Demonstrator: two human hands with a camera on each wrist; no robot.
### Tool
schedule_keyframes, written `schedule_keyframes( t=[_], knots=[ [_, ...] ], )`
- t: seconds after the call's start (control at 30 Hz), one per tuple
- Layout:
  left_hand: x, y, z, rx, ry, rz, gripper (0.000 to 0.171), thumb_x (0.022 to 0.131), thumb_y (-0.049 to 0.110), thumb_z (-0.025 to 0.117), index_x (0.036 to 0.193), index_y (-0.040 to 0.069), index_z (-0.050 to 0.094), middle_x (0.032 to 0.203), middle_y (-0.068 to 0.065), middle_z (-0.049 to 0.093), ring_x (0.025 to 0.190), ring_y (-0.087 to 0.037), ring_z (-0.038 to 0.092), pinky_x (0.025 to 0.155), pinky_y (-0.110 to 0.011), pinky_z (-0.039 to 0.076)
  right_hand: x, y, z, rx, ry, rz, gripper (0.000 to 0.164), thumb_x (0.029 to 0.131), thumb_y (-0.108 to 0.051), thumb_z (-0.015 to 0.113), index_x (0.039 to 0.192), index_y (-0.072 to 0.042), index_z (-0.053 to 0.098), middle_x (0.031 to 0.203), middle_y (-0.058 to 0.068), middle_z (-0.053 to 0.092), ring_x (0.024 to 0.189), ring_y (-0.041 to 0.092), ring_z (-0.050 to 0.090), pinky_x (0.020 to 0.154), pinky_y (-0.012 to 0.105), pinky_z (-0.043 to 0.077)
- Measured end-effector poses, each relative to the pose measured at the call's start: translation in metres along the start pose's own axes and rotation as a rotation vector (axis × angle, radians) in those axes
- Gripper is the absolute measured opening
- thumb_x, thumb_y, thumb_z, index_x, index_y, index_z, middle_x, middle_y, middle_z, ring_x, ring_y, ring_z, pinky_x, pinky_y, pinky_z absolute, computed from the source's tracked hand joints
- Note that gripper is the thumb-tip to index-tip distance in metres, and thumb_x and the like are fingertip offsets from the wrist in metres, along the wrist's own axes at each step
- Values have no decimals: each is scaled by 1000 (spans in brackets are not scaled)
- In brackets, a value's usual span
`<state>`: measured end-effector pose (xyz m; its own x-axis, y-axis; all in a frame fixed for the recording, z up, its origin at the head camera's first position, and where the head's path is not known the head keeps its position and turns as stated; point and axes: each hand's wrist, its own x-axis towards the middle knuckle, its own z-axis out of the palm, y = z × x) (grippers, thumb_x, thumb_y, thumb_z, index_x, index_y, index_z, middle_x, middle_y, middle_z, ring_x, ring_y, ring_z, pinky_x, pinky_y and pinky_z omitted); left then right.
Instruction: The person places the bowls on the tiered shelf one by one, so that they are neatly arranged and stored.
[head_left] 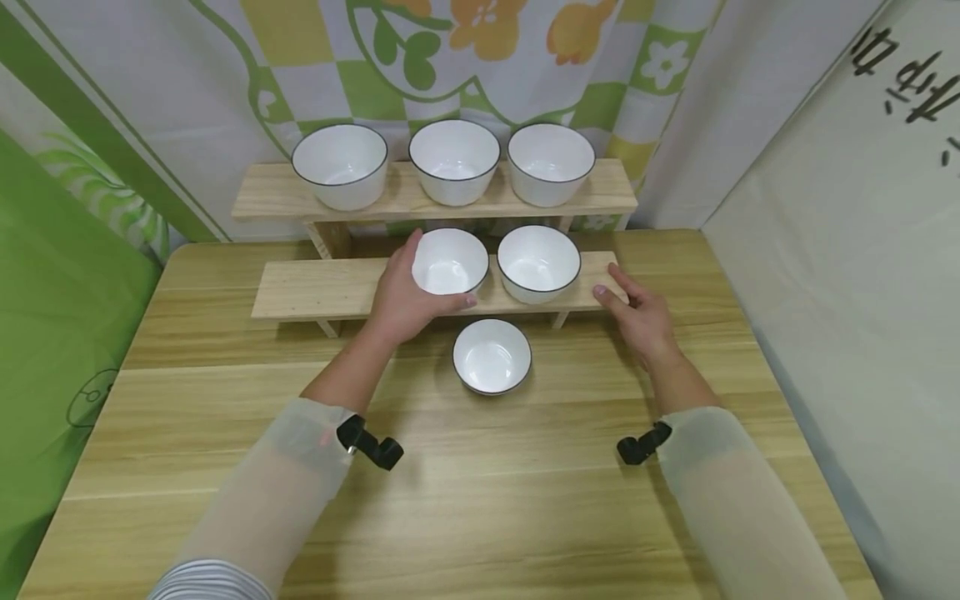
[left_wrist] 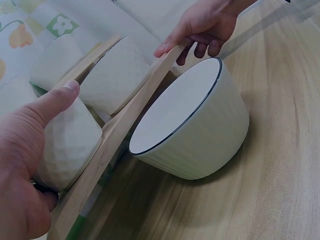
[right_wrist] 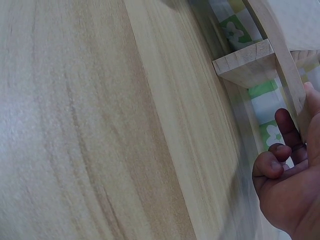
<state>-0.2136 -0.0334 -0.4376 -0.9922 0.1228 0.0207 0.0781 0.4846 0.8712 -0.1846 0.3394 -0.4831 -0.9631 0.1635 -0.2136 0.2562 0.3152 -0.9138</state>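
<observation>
My left hand (head_left: 401,296) holds a white dark-rimmed bowl (head_left: 450,260) on the lower wooden shelf board (head_left: 322,287), thumb along its front and fingers at its left side. In the left wrist view the thumb lies across that bowl's (left_wrist: 72,142) wall. A second bowl (head_left: 538,260) stands just to its right on the same board. At the board's right end, my right hand (head_left: 647,323) pinches the wood between thumb and fingers. The right wrist view shows this hand (right_wrist: 290,195) at the board's edge, some fingers curled beneath. Another bowl (head_left: 491,357) sits on the table before the shelf.
Three matching bowls stand in a row on the upper board (head_left: 270,192), among them a left one (head_left: 341,167). Wooden legs (right_wrist: 247,62) carry the lower board above the table (head_left: 480,500). A patterned curtain (head_left: 315,75) hangs behind, and a white panel (head_left: 847,250) borders the right.
</observation>
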Motion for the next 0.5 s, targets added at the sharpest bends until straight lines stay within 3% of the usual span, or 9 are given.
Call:
schedule_keyframes(
  t=[0.5],
  knots=[
    [-6, -11, -7, -76, -21, 53, 141, 65, 46, 100, 168, 20, 8, 168, -14, 23, 153, -28, 26, 124, -47, 24, 1, -1, 0, 29, -8, 18, 72, 95, -50, 73, 158, -31, 43, 167, -16, 26, 157, 14, 14, 126, 35, 18]
  ],
)
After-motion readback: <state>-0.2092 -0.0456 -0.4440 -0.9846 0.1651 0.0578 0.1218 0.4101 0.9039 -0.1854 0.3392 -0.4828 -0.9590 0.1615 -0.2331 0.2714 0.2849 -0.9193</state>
